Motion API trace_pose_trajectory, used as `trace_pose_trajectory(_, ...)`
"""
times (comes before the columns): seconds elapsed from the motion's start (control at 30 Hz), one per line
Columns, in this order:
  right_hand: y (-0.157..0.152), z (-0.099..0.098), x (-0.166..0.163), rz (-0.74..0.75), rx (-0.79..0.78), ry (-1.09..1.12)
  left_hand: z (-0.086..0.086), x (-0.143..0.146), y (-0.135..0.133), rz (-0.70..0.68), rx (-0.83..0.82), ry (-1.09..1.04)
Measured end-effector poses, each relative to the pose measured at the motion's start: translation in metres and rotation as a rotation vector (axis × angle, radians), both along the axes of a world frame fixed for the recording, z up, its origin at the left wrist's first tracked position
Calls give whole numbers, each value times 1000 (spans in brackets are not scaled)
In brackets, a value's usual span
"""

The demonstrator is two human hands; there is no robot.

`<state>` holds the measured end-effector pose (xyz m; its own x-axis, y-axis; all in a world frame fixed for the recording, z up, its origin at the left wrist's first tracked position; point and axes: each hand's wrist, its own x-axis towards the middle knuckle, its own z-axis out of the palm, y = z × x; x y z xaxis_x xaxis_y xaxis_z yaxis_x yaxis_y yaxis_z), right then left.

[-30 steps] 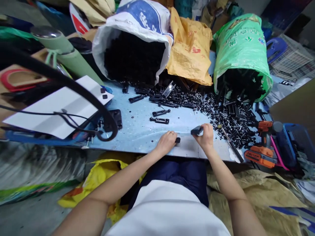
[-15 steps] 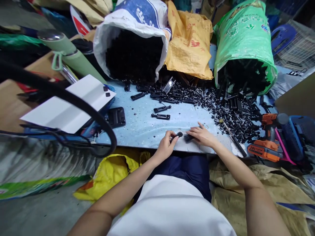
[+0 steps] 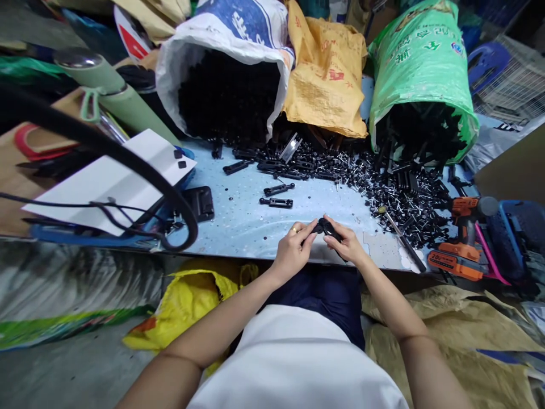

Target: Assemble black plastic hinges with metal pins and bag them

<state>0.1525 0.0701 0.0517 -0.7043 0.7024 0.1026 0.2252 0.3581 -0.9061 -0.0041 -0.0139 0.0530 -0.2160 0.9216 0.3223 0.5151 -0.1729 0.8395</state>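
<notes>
My left hand (image 3: 293, 247) and my right hand (image 3: 346, 242) meet over the near edge of the pale blue table (image 3: 238, 218). Both pinch small black plastic parts (image 3: 324, 228) held together between their fingertips. A ring shows on my left hand. Two black strap-like parts (image 3: 277, 195) lie on the table just beyond my hands. A heap of black parts and silver-tipped screws (image 3: 395, 190) spreads to the right.
A white sack (image 3: 230, 62), a yellow sack (image 3: 327, 74) and a green sack (image 3: 421, 74) lie at the back, spilling black parts. An orange cordless drill (image 3: 462, 238) lies at the right. A white board (image 3: 110, 182) and black cables (image 3: 128, 165) sit on the left.
My right hand, which lay flat on a black part on the table, has lifted it. Both hands have come together and now hold the parts between them.
</notes>
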Motion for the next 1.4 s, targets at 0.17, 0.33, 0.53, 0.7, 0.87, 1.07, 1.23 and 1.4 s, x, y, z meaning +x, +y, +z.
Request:
trace_pose_trajectory(0.17, 8, 5, 9, 58, 99, -27, 7, -6, 4, -79, -13, 106)
trace_pose_trajectory(0.33, 18, 15, 13, 127, 239, -73, 14, -11, 8, -160, -43, 188)
trace_pose_trajectory(0.53, 19, 17, 16, 128, 403, -92, 12, 1, 5, -76, -54, 189)
trace_pose_trajectory(0.7, 5, 12, 3, 26, 309, -77, 10, 24, 10, 93, 46, 42)
trace_pose_trajectory(0.87, -14, 8, -12, -190, 214, 12, 14, 30, 14, 192, 209, -56)
trace_pose_trajectory(1.07, -18, -6, -14, -175, 218, -6, 3, 17, 15, 96, 126, -9)
trace_pose_trajectory(1.23, 7, -6, -8, -64, 341, -425, -20, 17, 6, 175, -112, 164)
trace_pose_trajectory(1.4, 105, 16, 26, -402, 554, -695, -21, 8, 22, -311, -134, 693)
